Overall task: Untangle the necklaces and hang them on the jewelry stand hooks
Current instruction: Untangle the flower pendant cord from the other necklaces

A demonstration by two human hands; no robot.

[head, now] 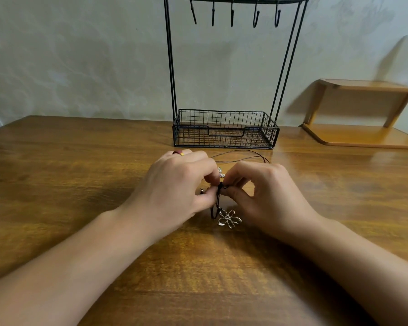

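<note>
From the head camera, both bare hands meet over the middle of a brown wooden table (80, 161). The left hand (174, 184) has its fingers curled, thumb and forefinger pinching a thin dark cord necklace (218, 201) at a knotted bunch between the two hands. The right hand (264, 191) is curled the same way, its fingertips pinching the same knot from the other side, so the two grips almost touch. Below the knot the cord drops in a short loop to a silver open-wire flower pendant (229, 218), which lies on the table just under the hands. Beyond the hands the cord runs in a long loop toward the right, ending near the front of the stand. A short piece of silver chain (220, 171) shows just behind the fingers; it seems to be a second necklace, though most of it is hidden. A small dark bead or clasp (201, 191) peeks out by the left thumb.

Behind, a black wire jewelry stand (224, 128) sits upright near the wall, with a mesh basket base and five bare black hooks (256, 18) on its top bar. A light wooden corner shelf (363, 135) rests at the right.
</note>
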